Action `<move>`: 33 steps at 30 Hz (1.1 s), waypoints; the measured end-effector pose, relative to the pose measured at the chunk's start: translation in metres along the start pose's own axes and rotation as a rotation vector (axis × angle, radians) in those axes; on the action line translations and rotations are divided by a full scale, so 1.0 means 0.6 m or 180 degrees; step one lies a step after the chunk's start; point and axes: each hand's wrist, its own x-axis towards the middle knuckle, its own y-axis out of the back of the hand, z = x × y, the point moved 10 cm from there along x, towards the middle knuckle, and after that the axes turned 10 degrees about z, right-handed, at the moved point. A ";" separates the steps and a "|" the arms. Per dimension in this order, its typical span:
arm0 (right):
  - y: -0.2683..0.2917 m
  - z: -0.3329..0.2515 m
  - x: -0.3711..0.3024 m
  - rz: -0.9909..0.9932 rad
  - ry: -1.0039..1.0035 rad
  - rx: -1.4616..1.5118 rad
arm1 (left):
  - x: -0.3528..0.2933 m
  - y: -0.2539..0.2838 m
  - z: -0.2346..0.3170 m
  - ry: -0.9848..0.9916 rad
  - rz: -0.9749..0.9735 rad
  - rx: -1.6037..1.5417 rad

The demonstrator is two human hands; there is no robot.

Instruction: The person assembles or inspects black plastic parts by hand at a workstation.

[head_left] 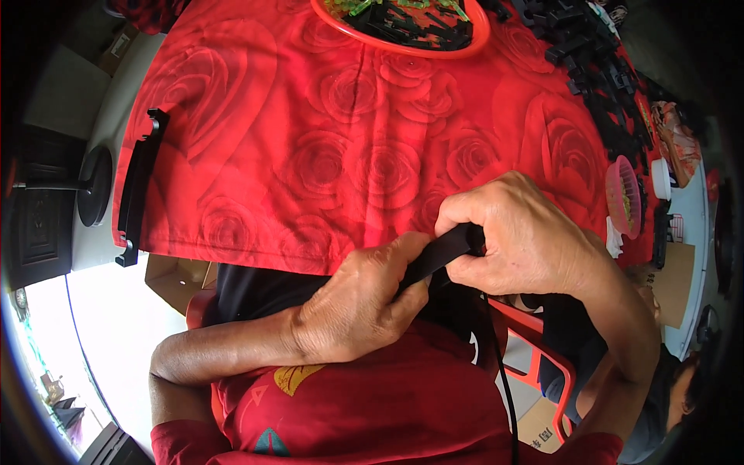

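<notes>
In front of my body, just past the table's near edge, both hands hold one black, flat, elongated plastic-looking part (438, 254). My left hand (364, 302) is closed around its lower end, with the thumb along the top. My right hand (527, 236) pinches the upper end between thumb and curled fingers. Much of the part is hidden by the fingers, so its exact kind cannot be made out. A long black bracket-like bar (141, 186) with raised ends lies at the left edge of the red rose-print tablecloth (349, 163).
An orange-red tray (480, 35) with black strips and green pieces stands at the far middle. Many black plastic parts (597, 70) are heaped at the far right. Nearby are a pink basket (622, 198) and a white container (661, 179). Another person (659, 418) sits at right.
</notes>
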 end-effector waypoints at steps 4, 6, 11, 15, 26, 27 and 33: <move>-0.006 0.014 -0.009 -0.0288 -0.0379 0.0116 | -0.003 -0.006 -0.001 -0.0042 -0.0157 -0.0094; -0.009 0.013 -0.011 -0.0331 -0.0440 0.0317 | -0.002 -0.006 -0.006 0.0032 -0.0219 -0.0028; -0.035 0.022 -0.010 -0.0649 -0.0410 0.0028 | -0.005 -0.011 -0.015 -0.0074 -0.0182 0.0138; -0.044 0.020 -0.011 -0.0684 -0.0060 -0.0161 | -0.006 -0.016 -0.016 0.0063 -0.0335 0.0229; -0.062 0.017 -0.017 -0.0833 -0.0014 0.0093 | -0.009 -0.012 -0.011 0.0173 -0.0615 0.0220; -0.063 0.019 -0.017 -0.0843 -0.0060 0.0132 | -0.010 -0.012 -0.012 0.0172 -0.0641 0.0306; -0.081 0.025 -0.030 -0.0838 -0.0033 0.0138 | -0.020 -0.027 -0.027 0.0277 -0.0869 0.0584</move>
